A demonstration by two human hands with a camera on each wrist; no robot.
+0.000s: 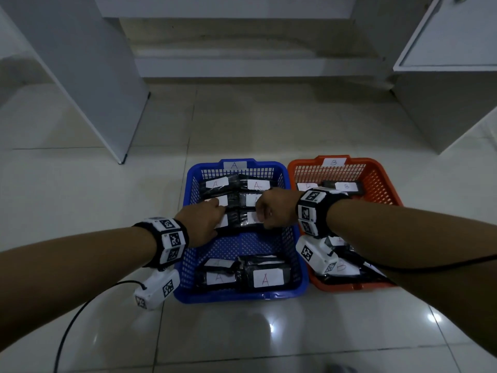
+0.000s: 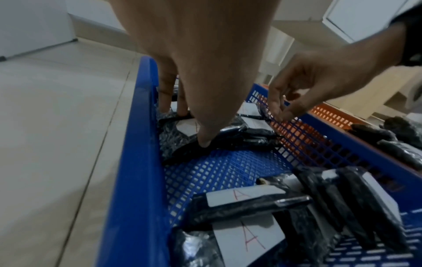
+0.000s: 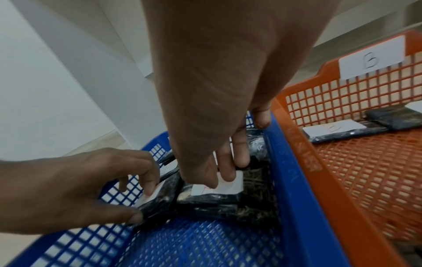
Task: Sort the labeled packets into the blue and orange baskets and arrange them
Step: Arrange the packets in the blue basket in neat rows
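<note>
The blue basket [image 1: 242, 296] labelled A holds black packets with white A labels in rows at its far end, and two more A packets [image 1: 266, 277] at its near end. My left hand [image 1: 215, 220] grips the left packet of the third row [image 1: 231, 220], thumb [image 2: 204, 142] on its near edge and fingers over the top. My right hand [image 1: 262, 214] rests its fingertips [image 3: 228, 176] on the label of the neighbouring right packet [image 3: 217, 200]. The orange basket [image 1: 304, 162] labelled B stands directly to the right and holds B packets [image 1: 347, 186].
Both baskets sit side by side on a glossy tiled floor [image 1: 269, 125]. A white cabinet panel [image 1: 88, 76] stands at the left and a white cabinet [image 1: 443, 76] at the right. A black cable [image 1: 70, 327] runs from my left wrist camera across the floor.
</note>
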